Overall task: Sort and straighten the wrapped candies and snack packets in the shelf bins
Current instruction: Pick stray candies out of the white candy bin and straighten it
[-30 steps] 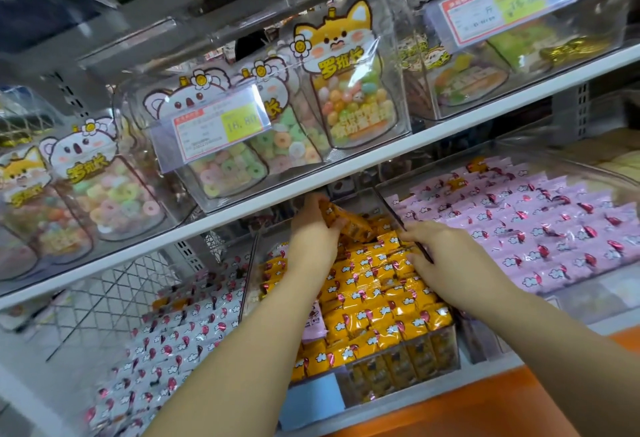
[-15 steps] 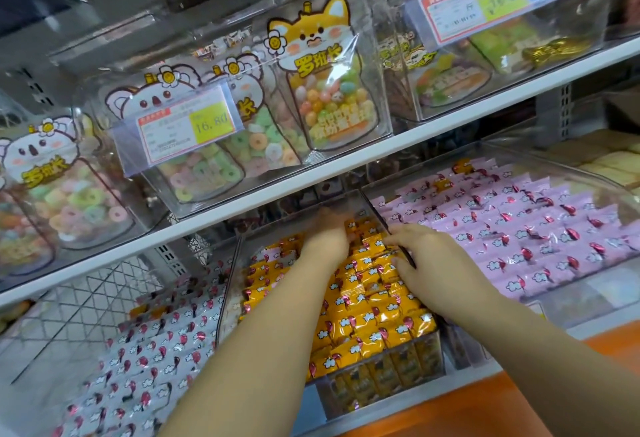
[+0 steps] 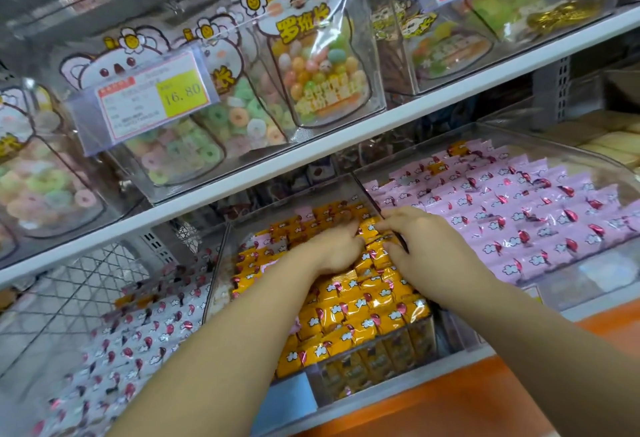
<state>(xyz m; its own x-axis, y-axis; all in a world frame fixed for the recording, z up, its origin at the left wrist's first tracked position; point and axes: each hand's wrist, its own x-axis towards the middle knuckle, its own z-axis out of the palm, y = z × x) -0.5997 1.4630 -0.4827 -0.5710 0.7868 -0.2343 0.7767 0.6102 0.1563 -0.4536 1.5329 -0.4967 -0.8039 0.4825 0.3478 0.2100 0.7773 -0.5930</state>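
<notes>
Left hand (image 3: 332, 251): fingers bent onto yellow wrapped candies (image 3: 349, 315), grip could not be told. Right hand (image 3: 427, 254): pinched one yellow candy at the back of the middle bin (image 3: 216, 277). Handling: best squared row by row, lightly pressed; yellow strays among pink candies (image 3: 519, 214) likely needed returning

A white shelf board (image 3: 346, 145) crosses above, with a grey slotted upright (image 3: 551, 90) behind it at right. Wire mesh (image 3: 69, 292) backs the lower level at left; an orange strip (image 3: 485, 402) runs along the front.
</notes>
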